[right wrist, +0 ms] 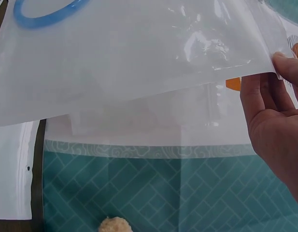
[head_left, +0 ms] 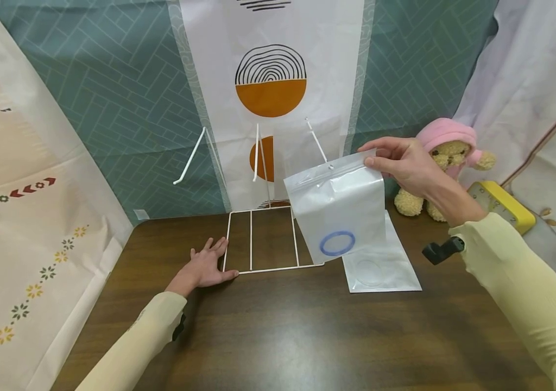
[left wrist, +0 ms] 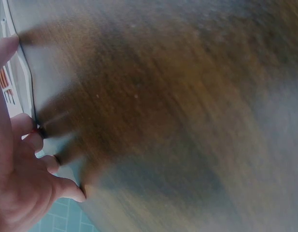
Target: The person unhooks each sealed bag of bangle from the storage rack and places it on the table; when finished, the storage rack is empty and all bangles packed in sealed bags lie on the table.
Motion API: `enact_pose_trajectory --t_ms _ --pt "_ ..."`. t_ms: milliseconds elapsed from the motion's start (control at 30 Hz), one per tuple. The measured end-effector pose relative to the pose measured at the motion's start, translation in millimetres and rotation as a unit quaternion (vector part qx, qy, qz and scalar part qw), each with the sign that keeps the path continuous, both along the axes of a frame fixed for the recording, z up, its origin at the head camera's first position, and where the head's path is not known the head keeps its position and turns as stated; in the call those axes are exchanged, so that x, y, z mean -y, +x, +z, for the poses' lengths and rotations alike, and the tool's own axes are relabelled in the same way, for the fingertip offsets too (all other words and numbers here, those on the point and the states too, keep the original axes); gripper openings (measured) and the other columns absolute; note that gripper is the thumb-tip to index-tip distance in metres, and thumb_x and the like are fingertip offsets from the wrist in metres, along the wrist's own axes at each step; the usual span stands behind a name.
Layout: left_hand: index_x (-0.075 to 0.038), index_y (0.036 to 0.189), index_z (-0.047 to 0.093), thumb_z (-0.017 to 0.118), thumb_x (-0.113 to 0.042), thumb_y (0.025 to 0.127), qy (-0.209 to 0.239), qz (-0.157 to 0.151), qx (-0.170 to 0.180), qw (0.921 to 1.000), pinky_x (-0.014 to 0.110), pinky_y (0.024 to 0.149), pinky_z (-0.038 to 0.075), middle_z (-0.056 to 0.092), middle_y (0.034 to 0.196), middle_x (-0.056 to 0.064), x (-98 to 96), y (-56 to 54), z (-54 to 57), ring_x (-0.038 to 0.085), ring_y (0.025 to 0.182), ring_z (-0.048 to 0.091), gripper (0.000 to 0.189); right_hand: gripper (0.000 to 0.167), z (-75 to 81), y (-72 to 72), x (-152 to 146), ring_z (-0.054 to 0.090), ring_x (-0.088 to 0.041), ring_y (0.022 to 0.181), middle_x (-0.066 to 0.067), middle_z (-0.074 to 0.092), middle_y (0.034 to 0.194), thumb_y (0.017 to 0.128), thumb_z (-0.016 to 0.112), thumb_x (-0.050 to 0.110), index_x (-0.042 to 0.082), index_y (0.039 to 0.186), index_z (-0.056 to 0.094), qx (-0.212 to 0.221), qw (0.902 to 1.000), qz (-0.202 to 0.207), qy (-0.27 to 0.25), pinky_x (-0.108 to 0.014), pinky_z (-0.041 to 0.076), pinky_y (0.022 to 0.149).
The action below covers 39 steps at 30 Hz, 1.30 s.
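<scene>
My right hand [head_left: 407,163] pinches the top right corner of a translucent zip bag [head_left: 356,203] with a blue ring [head_left: 337,253] inside. The bag hangs in front of the right prong of a white wire rack [head_left: 251,239]. That prong's tip meets the hole at the bag's top edge; I cannot tell if it passes through. In the right wrist view, thumb and fingers hold the bag's edge. My left hand [head_left: 207,266] rests spread on the table at the rack's left side, its fingertips touching the base wire. A second zip bag [head_left: 400,271] with a pale ring lies under the first.
The rack stands on a brown wooden table [head_left: 278,331] against a green and white patterned cloth [head_left: 126,98]. Two other prongs point forward at left and middle. A plush bear [head_left: 410,201] in a pink hood and a yellow clock-like box [head_left: 512,209] are at the back right.
</scene>
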<state>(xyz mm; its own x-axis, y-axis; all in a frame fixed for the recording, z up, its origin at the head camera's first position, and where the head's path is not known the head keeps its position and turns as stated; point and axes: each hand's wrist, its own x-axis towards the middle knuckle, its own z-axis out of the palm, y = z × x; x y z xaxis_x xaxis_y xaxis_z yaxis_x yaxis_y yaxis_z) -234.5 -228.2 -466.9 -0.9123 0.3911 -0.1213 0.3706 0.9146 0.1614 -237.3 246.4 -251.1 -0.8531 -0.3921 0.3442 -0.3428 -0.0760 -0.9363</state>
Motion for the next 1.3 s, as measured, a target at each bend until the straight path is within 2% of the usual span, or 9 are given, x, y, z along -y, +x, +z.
enact_pose_trajectory --t_ms 167,400,600,767,867,1000,1200,1300 --pt "0.001 0.156 0.029 0.062 -0.062 0.087 0.001 0.001 0.000 1.0000 0.081 0.096 0.021 0.027 0.161 0.018 -0.1 0.8 -0.1 0.049 0.145 0.019 0.099 0.027 1.6 3.6 0 0.062 -0.014 0.073 -0.007 0.067 0.081 0.095 0.063 -0.006 0.011 0.110 0.077 0.008 0.9999 -0.011 0.010 -0.024 0.053 0.063" --pt "0.001 0.156 0.029 0.061 -0.065 0.086 -0.002 -0.002 0.000 1.0000 0.081 0.096 0.022 0.027 0.161 0.018 -0.4 -0.7 -1.9 0.049 0.145 0.020 0.101 0.027 3.3 13.6 -2 0.052 -0.013 0.061 -0.006 0.063 0.072 0.094 0.062 -0.009 0.007 0.109 0.077 -0.001 0.9997 -0.015 -0.021 -0.022 0.048 0.056" --pt "0.001 0.155 0.030 0.062 -0.065 0.085 0.003 -0.002 -0.007 1.0000 0.082 0.095 0.021 0.028 0.160 0.019 0.8 -1.6 -3.1 0.049 0.144 0.021 0.102 0.027 0.4 22.6 -10 0.056 -0.014 0.063 -0.010 0.068 0.076 0.092 0.061 -0.014 0.000 0.109 0.076 -0.019 0.9983 -0.030 -0.045 -0.021 0.049 0.056" --pt "0.002 0.156 0.029 0.061 -0.066 0.086 0.000 -0.003 -0.005 1.0000 0.082 0.095 0.021 0.027 0.161 0.019 0.8 -3.3 -1.3 0.049 0.144 0.021 0.102 0.027 -5.8 29.9 -23 0.062 -0.014 0.066 -0.011 0.070 0.078 0.092 0.060 -0.015 -0.003 0.110 0.074 -0.027 0.9982 -0.025 -0.048 -0.021 0.051 0.058" --pt "0.001 0.156 0.029 0.060 -0.065 0.086 0.002 -0.003 -0.006 1.0000 0.082 0.096 0.020 0.026 0.161 0.019 1.4 -6.3 0.0 0.049 0.145 0.019 0.101 0.028 -7.3 34.9 -30 0.063 -0.012 0.068 -0.009 0.072 0.081 0.091 0.059 -0.017 -0.006 0.112 0.072 -0.051 0.9975 -0.031 -0.039 -0.020 0.051 0.059" --pt "0.001 0.156 0.028 0.061 -0.065 0.086 0.003 -0.003 -0.008 1.0000 0.082 0.095 0.020 0.026 0.161 0.019 2.0 -8.4 -0.2 0.048 0.145 0.019 0.102 0.027 -11.2 42.8 -36 0.062 -0.010 0.066 -0.007 0.073 0.083 0.089 0.063 -0.016 -0.005 0.111 0.073 -0.083 0.9939 -0.071 -0.020 -0.018 0.050 0.059" --pt "0.000 0.157 0.027 0.062 -0.064 0.086 0.006 -0.001 -0.001 1.0000 0.082 0.096 0.019 0.025 0.162 0.017 2.5 -6.1 -2.7 0.048 0.146 0.018 0.102 0.024 -24.4 61.3 -50 0.063 -0.011 0.068 -0.005 0.074 0.086 0.089 0.069 -0.009 -0.001 0.111 0.075 -0.064 0.9905 -0.117 0.033 -0.019 0.051 0.060" --pt "0.000 0.156 0.027 0.062 -0.064 0.086 0.004 -0.003 -0.003 1.0000 0.082 0.095 0.020 0.026 0.162 0.018 3.1 -4.6 -3.5 0.048 0.146 0.019 0.101 0.026 -31.0 71.6 -58 0.062 -0.010 0.066 -0.003 0.073 0.085 0.090 0.067 -0.010 0.004 0.110 0.076 -0.065 0.9841 -0.147 0.076 -0.019 0.051 0.059"
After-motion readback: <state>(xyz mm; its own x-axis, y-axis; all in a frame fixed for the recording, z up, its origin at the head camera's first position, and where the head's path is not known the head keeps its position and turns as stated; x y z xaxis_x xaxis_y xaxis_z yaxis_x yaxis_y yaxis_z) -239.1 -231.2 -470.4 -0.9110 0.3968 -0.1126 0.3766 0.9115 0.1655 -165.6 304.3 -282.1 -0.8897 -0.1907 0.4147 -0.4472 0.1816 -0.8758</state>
